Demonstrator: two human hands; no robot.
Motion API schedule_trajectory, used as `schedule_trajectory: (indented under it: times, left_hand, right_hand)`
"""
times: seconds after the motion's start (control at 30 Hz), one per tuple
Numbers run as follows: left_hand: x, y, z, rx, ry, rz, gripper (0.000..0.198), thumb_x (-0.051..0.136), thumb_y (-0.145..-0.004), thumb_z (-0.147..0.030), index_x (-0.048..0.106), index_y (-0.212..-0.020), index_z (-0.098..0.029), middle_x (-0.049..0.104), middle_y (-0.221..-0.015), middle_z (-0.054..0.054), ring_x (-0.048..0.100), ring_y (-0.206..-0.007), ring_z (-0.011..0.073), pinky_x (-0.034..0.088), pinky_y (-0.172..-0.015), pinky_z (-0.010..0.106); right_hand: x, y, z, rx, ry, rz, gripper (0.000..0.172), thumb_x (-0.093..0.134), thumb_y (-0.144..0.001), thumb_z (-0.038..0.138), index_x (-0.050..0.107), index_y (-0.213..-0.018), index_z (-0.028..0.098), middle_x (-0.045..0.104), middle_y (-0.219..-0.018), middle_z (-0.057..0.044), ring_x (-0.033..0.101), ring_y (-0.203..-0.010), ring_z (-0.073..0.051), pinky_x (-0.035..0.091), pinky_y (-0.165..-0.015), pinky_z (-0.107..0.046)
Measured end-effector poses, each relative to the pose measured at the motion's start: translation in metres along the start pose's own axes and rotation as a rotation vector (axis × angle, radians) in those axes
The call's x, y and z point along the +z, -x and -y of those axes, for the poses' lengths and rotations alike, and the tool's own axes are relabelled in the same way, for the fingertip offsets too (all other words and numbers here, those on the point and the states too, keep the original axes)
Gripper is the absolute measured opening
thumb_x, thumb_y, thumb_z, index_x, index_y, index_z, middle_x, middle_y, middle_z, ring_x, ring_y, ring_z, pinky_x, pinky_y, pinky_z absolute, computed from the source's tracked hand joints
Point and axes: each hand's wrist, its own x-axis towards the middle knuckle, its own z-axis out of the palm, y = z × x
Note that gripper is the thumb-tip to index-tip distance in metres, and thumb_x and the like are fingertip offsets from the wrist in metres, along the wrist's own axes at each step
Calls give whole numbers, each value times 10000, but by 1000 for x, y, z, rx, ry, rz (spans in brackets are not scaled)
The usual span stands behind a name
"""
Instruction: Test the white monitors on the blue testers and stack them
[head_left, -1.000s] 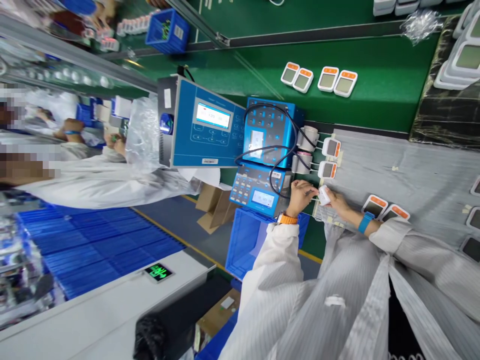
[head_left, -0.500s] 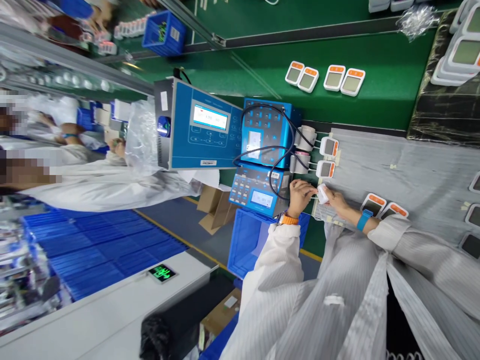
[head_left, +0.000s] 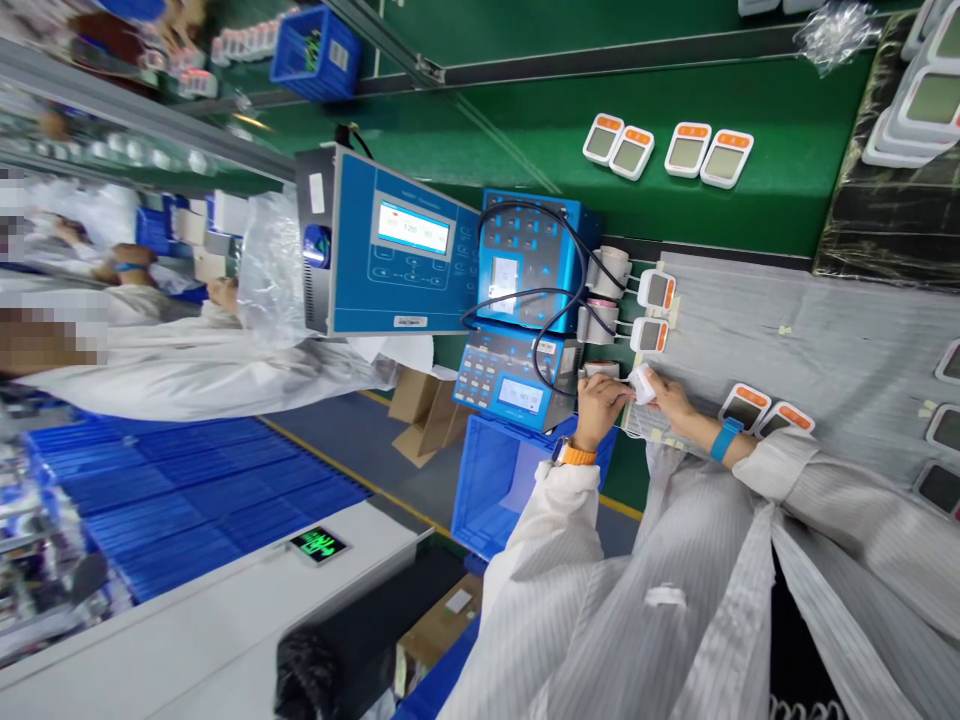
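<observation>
Co-worker: a white-sleeved person at 9 o'clock, well apart from the white unit; every clock direction here counts from that unit.
Large blue tester: at 10 o'clock, its screen lit.
Blue bin: at 8 o'clock, lower than the bench.
Lower console: at 9 o'clock, screen lit.
Upper console: at 10 o'clock, dark cables looping across it.
White cylinders: two at 11 o'clock, beside the upper console.
Left hand: between 8 and 9 o'clock, fingertips drawn together at the unit's near edge; what they pinch I cannot tell.
White unit: between both hands, over the edge of the grey mat.
Linked units: two at 12 o'clock, beside the cylinders.
Right hand: at 4 o'clock, thumb and fingers gripping the unit; blue wristband.
Display units: four, from 12 to 1 o'clock, on green surface.
Mat pair: two units at 3 o'clock, next to the right wrist.
Stacked units: at 2 o'clock, far right.
</observation>
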Motion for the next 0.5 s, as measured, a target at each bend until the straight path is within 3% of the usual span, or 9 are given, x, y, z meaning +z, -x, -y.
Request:
schedule_trajectory:
  times: [0.23,0.5]
  left_hand:
    - [-2,-4,3,-23,61,-5,188,754,-980,-291,836,-812,-305,822,-867,20,665,-977,254,373,-974,456]
    - [-6,-6,1,-22,73,65,197,753,-980,-286,838,-803,-283,793,-846,22,649,-983,235,358,-985,424]
  right_hand:
    - [3,2,-4,-101,121,-6,428,657,-926,594,763,-979,183,787,-954,-56,730,-951,-243,626,-821,-348]
    - [8,12,0,-139,124,-42,549,678,-852,748,737,-901,205,770,-839,-40,710,-945,-252,596,-805,-346]
